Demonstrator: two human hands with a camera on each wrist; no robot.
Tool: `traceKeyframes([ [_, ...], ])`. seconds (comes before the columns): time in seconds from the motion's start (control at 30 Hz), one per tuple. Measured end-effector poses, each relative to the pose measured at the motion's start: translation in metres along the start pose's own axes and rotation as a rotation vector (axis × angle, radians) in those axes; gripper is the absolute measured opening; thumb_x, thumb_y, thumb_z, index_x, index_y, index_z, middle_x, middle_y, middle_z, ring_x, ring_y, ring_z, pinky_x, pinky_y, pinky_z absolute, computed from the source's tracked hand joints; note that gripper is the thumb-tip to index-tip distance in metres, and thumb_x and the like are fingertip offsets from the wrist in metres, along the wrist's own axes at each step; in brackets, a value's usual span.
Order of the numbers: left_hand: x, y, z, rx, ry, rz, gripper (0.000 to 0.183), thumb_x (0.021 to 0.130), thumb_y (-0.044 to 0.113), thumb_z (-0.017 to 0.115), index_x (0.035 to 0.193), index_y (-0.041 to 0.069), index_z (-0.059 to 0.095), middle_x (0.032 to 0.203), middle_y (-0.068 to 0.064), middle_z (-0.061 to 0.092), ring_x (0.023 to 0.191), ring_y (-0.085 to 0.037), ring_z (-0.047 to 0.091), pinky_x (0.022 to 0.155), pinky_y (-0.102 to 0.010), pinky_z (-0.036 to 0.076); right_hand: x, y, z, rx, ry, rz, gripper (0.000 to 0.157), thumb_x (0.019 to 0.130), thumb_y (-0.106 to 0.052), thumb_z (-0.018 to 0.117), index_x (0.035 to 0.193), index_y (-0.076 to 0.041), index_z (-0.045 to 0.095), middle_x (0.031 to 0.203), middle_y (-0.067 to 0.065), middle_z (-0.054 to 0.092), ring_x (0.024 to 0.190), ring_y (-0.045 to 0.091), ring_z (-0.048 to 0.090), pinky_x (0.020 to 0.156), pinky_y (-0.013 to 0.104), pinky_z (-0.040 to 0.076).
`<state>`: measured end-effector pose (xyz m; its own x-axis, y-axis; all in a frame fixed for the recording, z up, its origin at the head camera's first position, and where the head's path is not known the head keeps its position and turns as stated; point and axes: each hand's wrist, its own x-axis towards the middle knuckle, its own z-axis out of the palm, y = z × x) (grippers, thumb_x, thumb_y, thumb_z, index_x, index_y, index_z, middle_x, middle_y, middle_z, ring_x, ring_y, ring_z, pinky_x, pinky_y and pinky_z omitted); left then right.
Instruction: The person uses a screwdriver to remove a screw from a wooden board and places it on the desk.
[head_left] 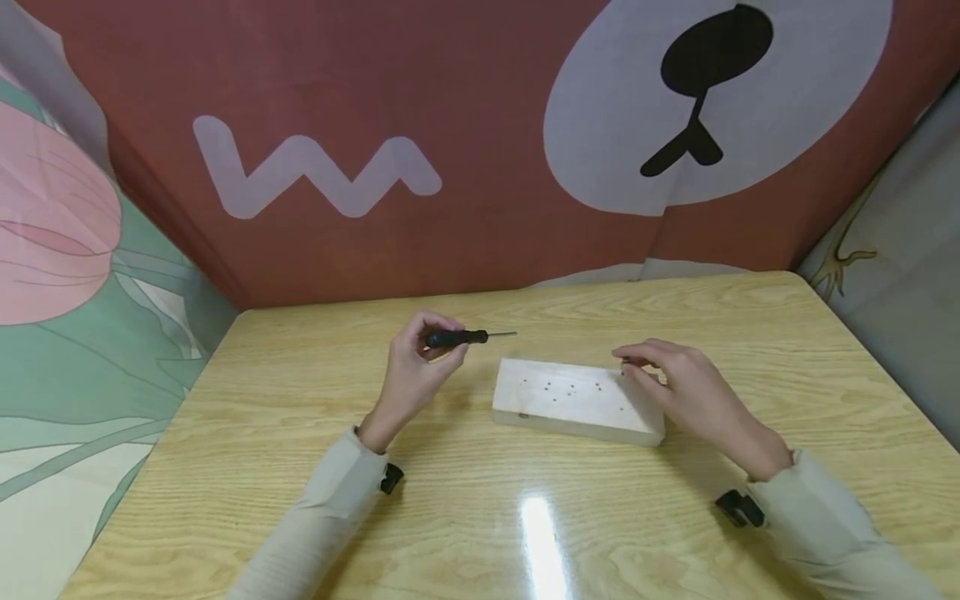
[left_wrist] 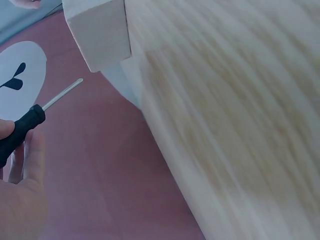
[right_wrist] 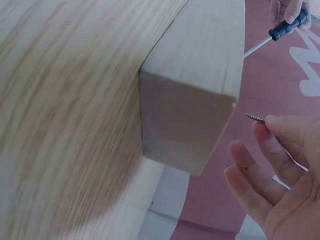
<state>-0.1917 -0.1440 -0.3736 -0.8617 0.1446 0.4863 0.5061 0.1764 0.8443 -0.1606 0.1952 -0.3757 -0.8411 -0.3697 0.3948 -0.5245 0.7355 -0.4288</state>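
Note:
A black-handled screwdriver is held by its handle in my left hand, its thin metal shaft pointing right above the table. In the left wrist view the screwdriver's shaft stands apart from the block. My right hand pinches a small threaded screw between thumb and forefinger, tip outward, over the block's right end. Between the hands lies a pale wooden block, flat on the table, with several small dark holes in its top. The screw's head is hidden by the fingertips.
The wood-grain table extends around the block and carries a bright light reflection in front. A red-brown printed cloth hangs behind the table's far edge. Patterned cloths also hang at left and right. Black devices sit at both wrists.

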Motion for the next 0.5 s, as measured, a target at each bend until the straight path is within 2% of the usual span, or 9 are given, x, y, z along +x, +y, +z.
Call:
traceKeyframes([
  [0.17,-0.002,-0.003,-0.004,0.014,-0.006,-0.002,0.023,0.084,-0.012,0.068,0.104,-0.008,0.057,0.109,-0.025,0.066,0.097,-0.018,0.069,0.084,-0.026,0.060,-0.002,0.006,-0.003,-0.014,0.009,0.003,0.022,0.092,-0.006,0.069,0.114,-0.007,0.073,0.106,0.008,0.075,0.087,0.020,0.069,0.066,0.037,0.057],
  [0.5,-0.003,-0.010,-0.011,0.038,-0.009,-0.008,0.021,0.085,-0.012,0.067,0.102,-0.006,0.057,0.109,-0.026,0.065,0.098,-0.034,0.069,0.085,-0.027,0.060,-0.006,0.021,-0.009,-0.044,0.052,0.014,0.023,0.091,-0.006,0.070,0.114,-0.008,0.073,0.105,0.009,0.074,0.087,0.023,0.070,0.069,0.041,0.058],
])
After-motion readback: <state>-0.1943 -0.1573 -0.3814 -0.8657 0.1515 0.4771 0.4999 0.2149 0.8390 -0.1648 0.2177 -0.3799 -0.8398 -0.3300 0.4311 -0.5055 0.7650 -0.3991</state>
